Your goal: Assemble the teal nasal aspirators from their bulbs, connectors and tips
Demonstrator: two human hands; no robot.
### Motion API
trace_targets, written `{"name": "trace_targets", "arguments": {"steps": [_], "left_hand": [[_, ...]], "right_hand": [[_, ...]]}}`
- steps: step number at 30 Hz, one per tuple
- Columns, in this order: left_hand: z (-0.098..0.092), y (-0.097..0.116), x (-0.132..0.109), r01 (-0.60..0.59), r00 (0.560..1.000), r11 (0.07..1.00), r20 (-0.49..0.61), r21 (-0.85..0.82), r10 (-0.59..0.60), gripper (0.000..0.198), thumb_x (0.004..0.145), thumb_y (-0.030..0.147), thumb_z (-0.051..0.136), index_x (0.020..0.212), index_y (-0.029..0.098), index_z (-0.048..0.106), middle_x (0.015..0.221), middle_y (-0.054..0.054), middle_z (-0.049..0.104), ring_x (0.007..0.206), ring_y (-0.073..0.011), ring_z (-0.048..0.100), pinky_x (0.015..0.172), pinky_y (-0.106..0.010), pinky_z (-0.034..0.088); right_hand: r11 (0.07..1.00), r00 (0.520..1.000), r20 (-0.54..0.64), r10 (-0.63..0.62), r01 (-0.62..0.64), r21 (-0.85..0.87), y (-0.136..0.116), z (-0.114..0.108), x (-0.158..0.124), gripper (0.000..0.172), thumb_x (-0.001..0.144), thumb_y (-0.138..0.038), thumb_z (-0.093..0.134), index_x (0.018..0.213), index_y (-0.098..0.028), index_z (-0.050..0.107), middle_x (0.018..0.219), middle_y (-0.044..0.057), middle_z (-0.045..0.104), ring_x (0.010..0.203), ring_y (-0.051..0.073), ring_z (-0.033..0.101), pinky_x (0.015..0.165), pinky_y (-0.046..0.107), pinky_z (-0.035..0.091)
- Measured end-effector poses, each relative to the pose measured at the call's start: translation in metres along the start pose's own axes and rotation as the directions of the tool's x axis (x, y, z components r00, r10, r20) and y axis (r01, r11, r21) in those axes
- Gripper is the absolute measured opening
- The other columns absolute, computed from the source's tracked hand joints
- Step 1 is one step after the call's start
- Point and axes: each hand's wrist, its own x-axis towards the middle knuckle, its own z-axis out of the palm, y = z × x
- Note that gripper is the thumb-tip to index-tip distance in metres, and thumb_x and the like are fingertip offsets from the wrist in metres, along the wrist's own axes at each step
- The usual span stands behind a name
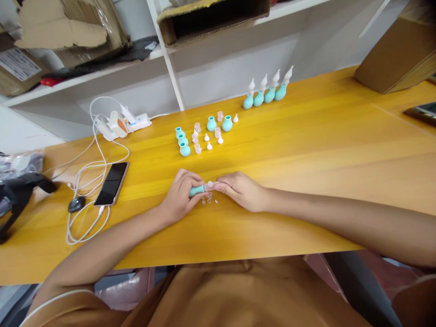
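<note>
My left hand (182, 193) is closed around a small teal rubber bulb (196, 190) lying sideways just above the yellow table (306, 150). My right hand (238, 188) pinches a pale clear tip piece (210, 184) at the bulb's open end. Several tiny clear rings (209, 198) lie on the table under my fingers. Farther back sit loose teal bulbs (184, 144), white tips (208, 141) and pinkish clear caps (197, 127). A row of assembled bulbs with white tips (267, 91) stands near the back edge.
A black phone (111, 183) lies at the left among white cables (85, 200), with a white power strip (119, 125) behind it. A dark object (17, 195) sits at the far left. A cardboard box (398, 50) rests at the back right. White shelves rise behind the table.
</note>
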Motion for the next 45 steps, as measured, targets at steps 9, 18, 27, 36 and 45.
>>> {"name": "trace_targets", "arguments": {"steps": [9,18,27,36,45], "left_hand": [[0.004,0.003,-0.003,0.027,0.999,0.999,0.04,0.043,-0.028,0.019,0.106,0.036,0.069,0.107,0.022,0.056,0.106,-0.008,0.072,0.098,-0.023,0.063,0.085,-0.039,0.052],[-0.001,0.003,0.003,0.189,0.982,0.982,-0.025,0.025,-0.188,0.036,0.099,0.047,0.078,0.118,0.024,0.058,0.105,-0.005,0.07,0.099,-0.0228,0.064,0.088,-0.04,0.054],[-0.002,0.001,0.001,0.204,0.977,0.978,-0.056,-0.051,-0.207,0.052,0.101,0.056,0.072,0.136,0.023,0.052,0.122,-0.011,0.066,0.105,-0.0251,0.061,0.093,-0.043,0.055],[-0.004,0.002,0.005,0.242,0.97,0.965,0.058,-0.097,-0.237,0.024,0.11,0.034,0.057,0.13,0.022,0.054,0.118,-0.01,0.067,0.109,-0.0251,0.059,0.095,-0.042,0.055],[-0.002,0.003,0.006,0.335,0.942,0.934,0.083,-0.122,-0.327,0.018,0.112,0.032,0.049,0.124,0.021,0.056,0.116,-0.01,0.067,0.113,-0.0259,0.061,0.099,-0.046,0.055]], "right_hand": [[0.991,1.0,0.008,-0.02,0.021,-0.132,-0.001,0.004,-0.005,0.07,0.115,-0.067,0.027,0.083,-0.016,0.062,0.075,0.006,0.064,0.065,0.015,0.052,0.065,0.028,0.031],[0.957,0.988,-0.133,0.075,-0.034,0.288,-0.003,-0.002,0.004,0.065,0.112,-0.068,0.041,0.067,-0.02,0.04,0.06,-0.005,0.038,0.057,0.01,0.036,0.058,0.025,0.032],[0.966,0.907,-0.392,-0.156,0.057,-0.253,-0.015,-0.07,0.012,0.066,0.117,-0.06,0.033,0.072,-0.018,0.056,0.067,0.001,0.056,0.061,0.011,0.05,0.064,0.03,0.035],[0.43,0.965,-0.261,-0.009,-0.232,-0.872,0.034,-0.226,0.114,0.098,0.087,-0.079,-0.007,0.06,-0.007,0.053,0.076,0.014,0.072,0.084,0.008,0.07,0.064,0.039,0.022],[0.309,0.895,-0.304,0.327,-0.405,-0.86,0.104,-0.254,0.178,0.082,0.072,-0.078,0.004,0.037,-0.011,0.035,0.092,0.027,0.073,0.103,0.018,0.071,0.067,0.046,0.03]]}}
